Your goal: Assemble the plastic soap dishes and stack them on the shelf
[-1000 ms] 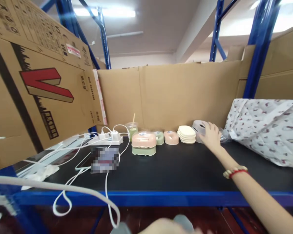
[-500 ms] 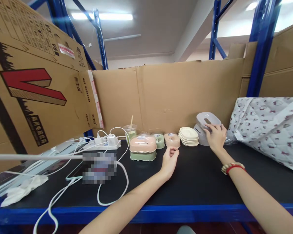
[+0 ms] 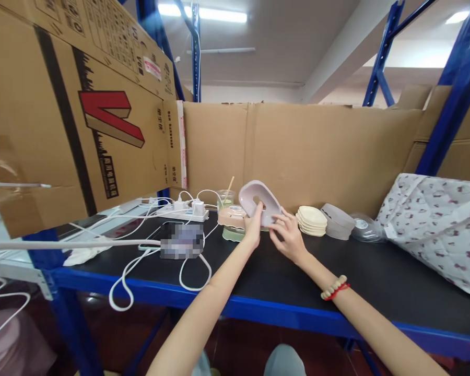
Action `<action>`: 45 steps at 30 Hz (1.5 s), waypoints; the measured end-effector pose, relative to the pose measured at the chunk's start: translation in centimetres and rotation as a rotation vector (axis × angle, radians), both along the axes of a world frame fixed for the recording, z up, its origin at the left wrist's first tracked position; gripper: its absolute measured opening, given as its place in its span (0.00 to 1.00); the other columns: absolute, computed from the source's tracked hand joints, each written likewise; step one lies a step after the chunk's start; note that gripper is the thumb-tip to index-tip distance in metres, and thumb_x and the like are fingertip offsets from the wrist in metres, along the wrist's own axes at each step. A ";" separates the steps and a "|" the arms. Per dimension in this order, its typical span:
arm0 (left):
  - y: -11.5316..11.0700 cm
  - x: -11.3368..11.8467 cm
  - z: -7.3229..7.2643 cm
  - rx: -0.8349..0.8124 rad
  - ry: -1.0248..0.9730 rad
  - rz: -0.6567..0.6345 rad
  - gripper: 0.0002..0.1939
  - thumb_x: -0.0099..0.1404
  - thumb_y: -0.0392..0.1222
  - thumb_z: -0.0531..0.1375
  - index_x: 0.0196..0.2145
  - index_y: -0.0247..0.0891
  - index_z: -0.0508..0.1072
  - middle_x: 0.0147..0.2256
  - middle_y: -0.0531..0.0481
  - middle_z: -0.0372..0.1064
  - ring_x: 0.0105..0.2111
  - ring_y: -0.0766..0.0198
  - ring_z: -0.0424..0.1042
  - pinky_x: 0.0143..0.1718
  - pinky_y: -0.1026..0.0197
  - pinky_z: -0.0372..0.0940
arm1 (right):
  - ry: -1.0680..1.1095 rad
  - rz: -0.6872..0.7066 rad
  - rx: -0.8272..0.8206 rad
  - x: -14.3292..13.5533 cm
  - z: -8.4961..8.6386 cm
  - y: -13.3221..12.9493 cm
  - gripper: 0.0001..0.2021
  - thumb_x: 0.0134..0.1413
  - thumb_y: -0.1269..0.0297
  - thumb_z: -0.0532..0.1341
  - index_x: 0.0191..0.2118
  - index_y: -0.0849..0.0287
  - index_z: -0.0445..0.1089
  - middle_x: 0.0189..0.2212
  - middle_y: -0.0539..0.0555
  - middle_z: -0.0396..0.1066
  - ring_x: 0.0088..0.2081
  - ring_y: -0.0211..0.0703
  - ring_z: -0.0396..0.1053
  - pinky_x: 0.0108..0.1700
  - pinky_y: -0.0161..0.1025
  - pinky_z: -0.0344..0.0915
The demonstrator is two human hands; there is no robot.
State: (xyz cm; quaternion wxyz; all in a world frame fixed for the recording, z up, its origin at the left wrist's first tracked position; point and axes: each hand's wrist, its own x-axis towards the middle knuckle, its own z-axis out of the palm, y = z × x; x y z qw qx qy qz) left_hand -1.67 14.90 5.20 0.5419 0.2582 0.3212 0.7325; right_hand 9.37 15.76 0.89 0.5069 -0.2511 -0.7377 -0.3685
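Note:
A light grey, rounded plastic cover (image 3: 267, 204) with an oval hole is tilted up in front of me, above the black shelf. My left hand (image 3: 254, 225) grips its lower left side, the thumb reaching over the inside near the hole. At its right edge, the fingers of my right hand (image 3: 290, 234) are closed on the rim. Partly hidden behind the left hand is a pink and green plastic box (image 3: 232, 215). To the right of my hands are a stack of cream trays (image 3: 312, 221) and a stack of grey covers (image 3: 338, 221).
Clear plastic pieces (image 3: 365, 228) lie beside a patterned padded bag (image 3: 434, 224) on the right. On the left are a power strip (image 3: 186, 213), white cables and a blurred-out device (image 3: 182, 240). A cup with a straw (image 3: 226, 197) stands at the back. Cardboard (image 3: 329, 151) walls the shelf.
My right hand has carried the grey cover from the stack at the right to the middle. My left hand has risen and taken hold of it too. The view has turned left.

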 end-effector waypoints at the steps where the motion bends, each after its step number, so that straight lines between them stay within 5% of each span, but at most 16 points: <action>1: 0.0 -0.4 0.0 0.009 0.041 0.008 0.08 0.54 0.40 0.64 0.32 0.35 0.71 0.33 0.46 0.73 0.36 0.62 0.72 0.39 0.62 0.65 | 0.035 -0.018 -0.025 0.3 0.1 0.1 0.11 0.57 0.64 0.51 0.35 0.57 0.71 0.41 0.55 0.67 0.50 0.38 0.61 0.50 0.39 0.61; 9: -1.3 0.2 -1.2 0.151 0.423 -0.299 0.13 0.56 0.44 0.61 0.19 0.32 0.73 0.22 0.47 0.71 0.23 0.64 0.68 0.30 0.63 0.65 | 0.438 -0.516 -0.541 7.6 -1.0 2.8 0.19 0.50 0.65 0.50 0.47 0.61 0.67 0.49 0.62 0.63 0.53 0.48 0.58 0.54 0.49 0.56; 14: -1.9 1.5 -2.7 0.128 0.501 -0.474 0.17 0.56 0.48 0.61 0.19 0.31 0.75 0.20 0.44 0.71 0.22 0.62 0.70 0.30 0.61 0.65 | 0.393 -0.546 -0.665 10.2 -2.3 3.7 0.16 0.49 0.69 0.51 0.43 0.58 0.70 0.43 0.62 0.66 0.49 0.49 0.61 0.44 0.45 0.62; 20: -0.7 2.5 -1.6 0.088 0.414 -0.584 0.28 0.63 0.57 0.49 0.38 0.28 0.76 0.26 0.40 0.74 0.23 0.57 0.73 0.22 0.60 0.65 | 0.385 -0.457 -0.639 10.7 -1.7 4.4 0.17 0.48 0.70 0.49 0.35 0.60 0.74 0.32 0.57 0.68 0.35 0.37 0.63 0.32 0.31 0.60; 27: 0.2 2.1 -0.6 0.072 0.260 -0.431 0.20 0.66 0.49 0.51 0.40 0.32 0.76 0.39 0.42 0.75 0.42 0.58 0.73 0.43 0.60 0.67 | 0.413 -0.385 -0.529 11.1 -0.1 3.6 0.18 0.52 0.64 0.49 0.39 0.59 0.75 0.32 0.57 0.67 0.35 0.36 0.64 0.29 0.29 0.59; 32: -0.3 1.7 -0.8 0.005 0.118 -0.406 0.24 0.68 0.51 0.45 0.51 0.35 0.70 0.46 0.42 0.72 0.44 0.57 0.72 0.42 0.56 0.68 | 0.171 -0.194 -0.438 7.6 0.9 1.8 0.17 0.57 0.66 0.48 0.39 0.54 0.74 0.36 0.56 0.67 0.39 0.35 0.64 0.38 0.31 0.63; 36: -0.6 1.2 -0.2 0.027 0.001 -0.380 0.22 0.66 0.53 0.50 0.47 0.35 0.71 0.41 0.43 0.74 0.42 0.56 0.73 0.40 0.57 0.68 | -0.055 -0.026 -0.436 4.1 0.8 0.6 0.17 0.57 0.66 0.47 0.31 0.57 0.73 0.33 0.56 0.67 0.38 0.35 0.64 0.40 0.33 0.64; 41: -0.8 0.8 0.5 0.055 -0.047 -0.337 0.14 0.64 0.45 0.55 0.42 0.33 0.72 0.36 0.46 0.75 0.39 0.60 0.74 0.39 0.62 0.68 | 0.340 0.164 -0.442 2.3 1.1 -0.6 0.21 0.52 0.50 0.51 0.40 0.62 0.70 0.44 0.60 0.64 0.46 0.39 0.65 0.45 0.37 0.67; 45: -0.6 1.0 0.0 0.029 0.195 -0.245 0.09 0.59 0.39 0.60 0.38 0.35 0.73 0.38 0.47 0.74 0.40 0.62 0.73 0.40 0.62 0.67 | 0.822 0.376 -0.759 2.6 1.8 -0.5 0.37 0.46 0.40 0.50 0.56 0.61 0.56 0.50 0.61 0.61 0.45 0.39 0.67 0.33 0.31 0.67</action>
